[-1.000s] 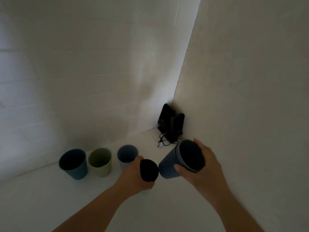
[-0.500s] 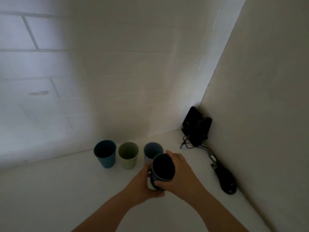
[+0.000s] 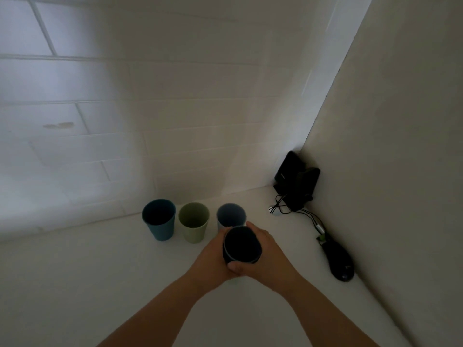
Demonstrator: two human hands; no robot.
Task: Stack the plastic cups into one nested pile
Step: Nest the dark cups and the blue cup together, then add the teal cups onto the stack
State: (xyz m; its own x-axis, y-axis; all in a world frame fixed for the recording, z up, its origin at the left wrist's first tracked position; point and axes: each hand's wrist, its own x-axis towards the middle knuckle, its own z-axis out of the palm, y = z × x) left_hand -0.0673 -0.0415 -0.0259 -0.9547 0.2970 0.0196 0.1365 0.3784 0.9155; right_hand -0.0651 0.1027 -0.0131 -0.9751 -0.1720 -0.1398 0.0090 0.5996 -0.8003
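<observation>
Both hands wrap a dark blue-grey cup (image 3: 241, 245) near the middle of the white counter (image 3: 87, 284); its mouth faces me. My left hand (image 3: 213, 259) grips its left side, my right hand (image 3: 269, 256) its right side with the thumb across the front. A second cup seems nested under it, mostly hidden by my fingers. Behind stand three upright cups in a row: a teal cup (image 3: 158, 219), a green cup (image 3: 193, 222) and a pale blue cup (image 3: 230, 215), the last partly hidden by my hands.
A black device (image 3: 297, 180) with tangled cables (image 3: 283, 209) sits in the far right corner. A black oblong object (image 3: 338, 260) lies along the right wall (image 3: 400, 146). A tiled wall (image 3: 125, 121) runs behind the cups.
The right hand brought its blue-grey cup over the dark cup in the left hand, and both hands now close around them together. The view shifted, showing more of the right wall.
</observation>
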